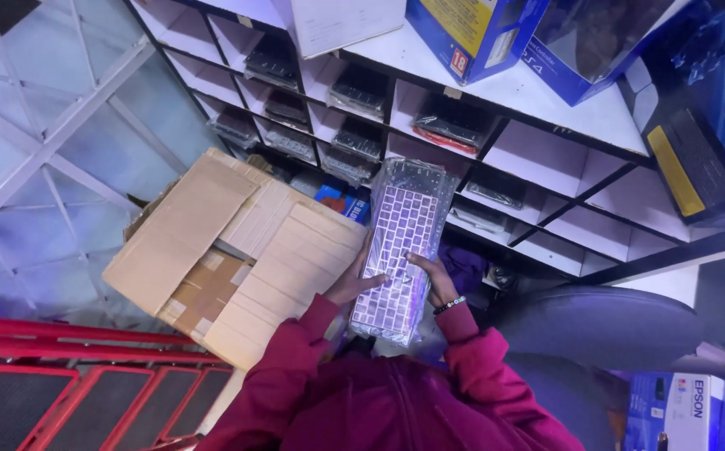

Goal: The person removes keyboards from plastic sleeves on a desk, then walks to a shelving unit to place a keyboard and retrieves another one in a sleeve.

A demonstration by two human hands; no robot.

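White cubby shelves [546,159] upper frame; left hand [352,284] and right hand [433,280] both grasping plastic-wrapped keyboard [400,242], centre.

Keyboard [402,242] between cardboard box [229,250] — left — and shelves [546,159] behind.

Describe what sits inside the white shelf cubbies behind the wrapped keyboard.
Most cubbies of the white shelf hold dark keyboards in clear bags; several at right look bare. The wrapped keyboard, held by both hands, covers those directly behind it.
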